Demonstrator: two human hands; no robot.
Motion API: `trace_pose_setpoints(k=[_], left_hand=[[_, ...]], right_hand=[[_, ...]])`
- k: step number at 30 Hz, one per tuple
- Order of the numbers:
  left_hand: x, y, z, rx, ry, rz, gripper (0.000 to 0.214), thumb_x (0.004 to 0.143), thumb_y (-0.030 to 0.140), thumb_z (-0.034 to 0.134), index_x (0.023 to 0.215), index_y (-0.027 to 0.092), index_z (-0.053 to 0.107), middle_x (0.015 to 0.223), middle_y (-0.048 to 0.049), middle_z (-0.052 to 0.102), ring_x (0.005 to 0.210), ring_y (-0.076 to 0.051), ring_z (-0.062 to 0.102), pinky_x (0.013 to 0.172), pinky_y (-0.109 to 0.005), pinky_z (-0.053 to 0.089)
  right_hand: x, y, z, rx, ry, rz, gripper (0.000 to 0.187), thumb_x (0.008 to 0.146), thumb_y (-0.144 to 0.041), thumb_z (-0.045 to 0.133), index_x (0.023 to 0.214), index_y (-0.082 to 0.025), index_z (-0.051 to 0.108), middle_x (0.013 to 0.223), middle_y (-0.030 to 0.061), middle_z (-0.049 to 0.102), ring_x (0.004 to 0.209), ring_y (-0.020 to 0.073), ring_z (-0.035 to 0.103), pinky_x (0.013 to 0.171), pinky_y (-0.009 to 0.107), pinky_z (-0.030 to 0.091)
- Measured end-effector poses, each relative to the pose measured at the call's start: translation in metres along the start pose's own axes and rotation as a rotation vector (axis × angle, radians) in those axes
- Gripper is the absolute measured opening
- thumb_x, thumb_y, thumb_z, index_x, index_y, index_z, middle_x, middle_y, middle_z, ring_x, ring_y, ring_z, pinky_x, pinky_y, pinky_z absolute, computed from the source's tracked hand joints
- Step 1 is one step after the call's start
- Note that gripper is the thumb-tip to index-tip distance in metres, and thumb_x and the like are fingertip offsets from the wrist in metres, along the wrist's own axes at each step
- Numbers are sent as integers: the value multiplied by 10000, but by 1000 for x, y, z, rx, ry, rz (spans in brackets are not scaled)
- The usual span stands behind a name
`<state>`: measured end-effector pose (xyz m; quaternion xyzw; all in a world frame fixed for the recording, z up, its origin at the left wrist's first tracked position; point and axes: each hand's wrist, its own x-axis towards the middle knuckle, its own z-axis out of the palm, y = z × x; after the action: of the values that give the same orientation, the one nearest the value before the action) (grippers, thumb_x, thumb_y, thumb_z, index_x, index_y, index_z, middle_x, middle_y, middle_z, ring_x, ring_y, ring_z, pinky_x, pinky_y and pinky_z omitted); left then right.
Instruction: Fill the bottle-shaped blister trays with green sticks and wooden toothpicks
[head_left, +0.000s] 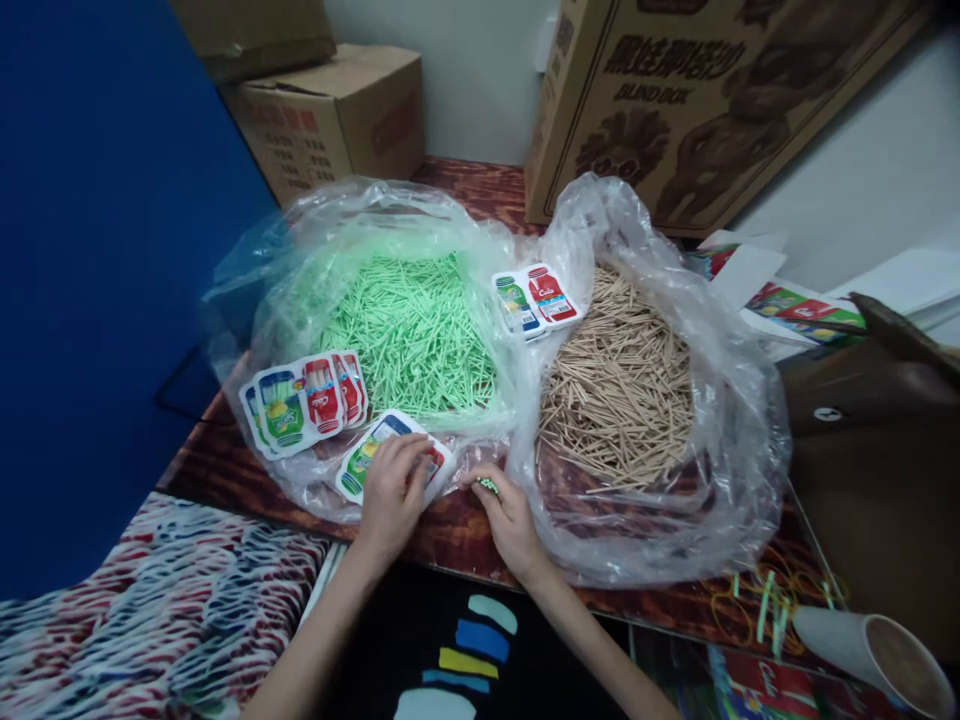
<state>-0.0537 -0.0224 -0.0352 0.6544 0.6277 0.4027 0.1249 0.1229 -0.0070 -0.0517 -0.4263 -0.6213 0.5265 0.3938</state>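
Note:
My left hand (pixel 394 490) lies on a small printed packet (pixel 367 455) at the near edge of the table, fingers curled over it. My right hand (pixel 506 515) is closed beside it, pinching a small bunch of green sticks (pixel 489 486). Just behind the hands sits a clear plastic bag of green sticks (pixel 412 330). To its right is a second clear bag holding tan wooden sticks (pixel 619 385). A fanned stack of the same printed packets (pixel 304 400) rests on the left bag. Two more packets (pixel 536 298) lie between the bags.
Cardboard boxes (pixel 337 115) stand at the back of the dark wooden table (pixel 675 600), a large printed one (pixel 697 100) at the right. A blue panel (pixel 97 250) walls the left. Rubber bands and loose green sticks (pixel 765 595) lie near a paper cup (pixel 877 650) at the front right.

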Motion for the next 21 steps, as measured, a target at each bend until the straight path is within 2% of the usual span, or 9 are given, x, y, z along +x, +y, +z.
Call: trace_pose_setpoints(k=[4,8,11,13,15,17,19,21], left_hand=[[-1,-24,-9,256,93,-75,215,885,233,507,1037,177,647,1085,-123,637,1024,-269,555,914,-429,430],[-2,-39,-13,467,58,-154,357,838,300,576,1157,141,600,1140,-161,605,1032,-319,526,897,-445,413],[0,-44,-13,501,32,-212,452,807,349,615,1202,135,565,1107,-155,605,1009,-327,523,872,-437,416],[2,-45,-13,479,58,-254,475,785,368,636,1200,154,551,1072,-134,604,998,-317,526,871,-427,418],[4,-47,-13,430,105,-288,433,773,372,644,1147,172,556,1024,-106,601,976,-298,536,863,-410,424],[7,-50,-13,360,144,-304,300,779,358,633,1018,185,573,939,-71,597,914,-267,554,819,-377,437],[9,-54,-15,287,150,-291,154,795,327,607,867,198,561,824,-32,576,807,-226,560,747,-334,441],[10,-57,-17,248,138,-251,123,819,302,575,753,208,530,726,-4,540,712,-193,538,685,-302,427]], right_hand=[[-1,4,-1,-10,-4,2,205,929,-289,468,858,-202,640,834,36,635,864,191,606,809,297,454],[-1,4,-2,-1,-10,0,224,934,-308,469,878,-202,657,873,46,651,890,193,610,835,305,456],[-1,4,-2,-3,-8,-3,229,937,-300,466,893,-199,667,864,42,651,880,188,611,840,304,455],[-1,5,-2,-8,-3,-4,228,937,-297,467,893,-199,668,833,37,643,864,186,610,837,306,456],[-1,6,-2,-12,2,-6,223,936,-294,468,891,-199,664,820,35,635,852,185,608,828,305,458],[-2,6,-2,-16,6,-6,216,933,-289,470,886,-200,661,824,36,633,851,185,606,816,301,460],[-1,6,-2,-20,10,-4,214,933,-282,468,881,-202,659,820,35,634,852,185,606,811,299,459],[-1,6,-2,-22,7,-2,213,934,-276,465,880,-203,658,821,33,639,856,185,609,815,299,456]])
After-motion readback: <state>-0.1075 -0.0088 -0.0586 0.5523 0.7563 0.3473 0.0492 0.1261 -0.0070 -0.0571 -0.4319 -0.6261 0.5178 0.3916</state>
